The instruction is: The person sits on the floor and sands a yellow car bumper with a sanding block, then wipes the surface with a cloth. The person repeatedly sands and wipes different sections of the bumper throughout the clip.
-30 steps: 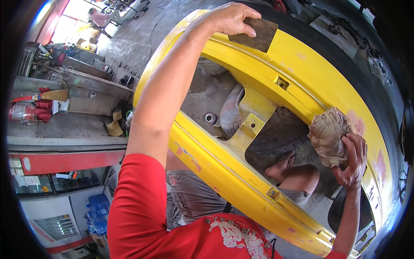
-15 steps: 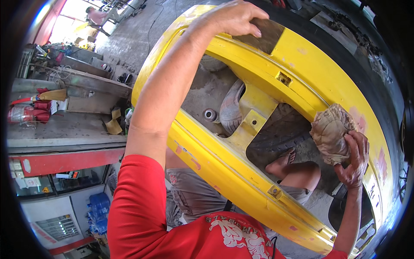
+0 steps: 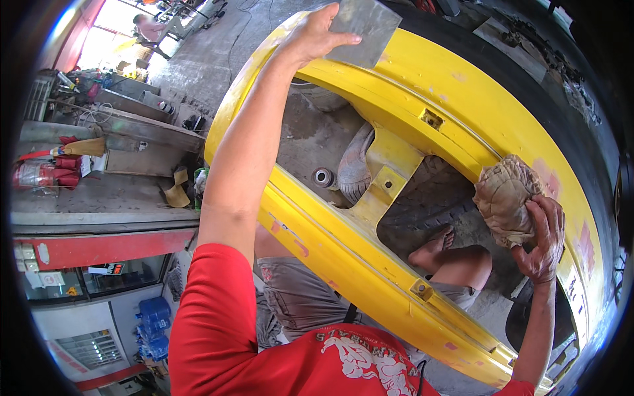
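Note:
A yellow vehicle bumper with pinkish worn patches stretches across the view in front of me. My left hand is at its upper far part, with the thumb closed on a flat grey square sheet that looks like sandpaper. The sheet lies over the bumper's upper face; whether all of it touches cannot be made out. On the right, my right hand grips a crumpled brown rag against the bumper's inner edge. Some of its fingers curl onto the rag's side.
Beyond the bumper lies a black tyre-like rim. Through the bumper's opening I see an old tyre and a round metal part on the floor. To the left are a cluttered shelf and blue water bottles. A person sits far off.
My left hand has moved left and slightly up along the bumper with the sheet, whose face now looks lighter. My right hand and the rag have hardly moved.

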